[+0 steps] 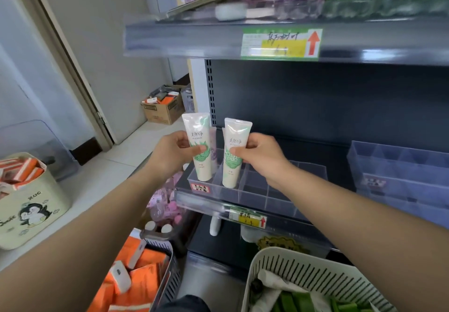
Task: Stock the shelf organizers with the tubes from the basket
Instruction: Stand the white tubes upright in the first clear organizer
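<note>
left hand (173,152): bare, no glove, no ring | right hand (261,156): bare, no glove, no ring | both arms: bare, no sleeves showing | near bottom edge: bit of dark clothing

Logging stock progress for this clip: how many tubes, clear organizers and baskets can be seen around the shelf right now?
Green-and-white tubes, one in each of the hands: 2
Clear organizers on the shelf: 2
Slotted baskets below: 2
Total: 6
</note>
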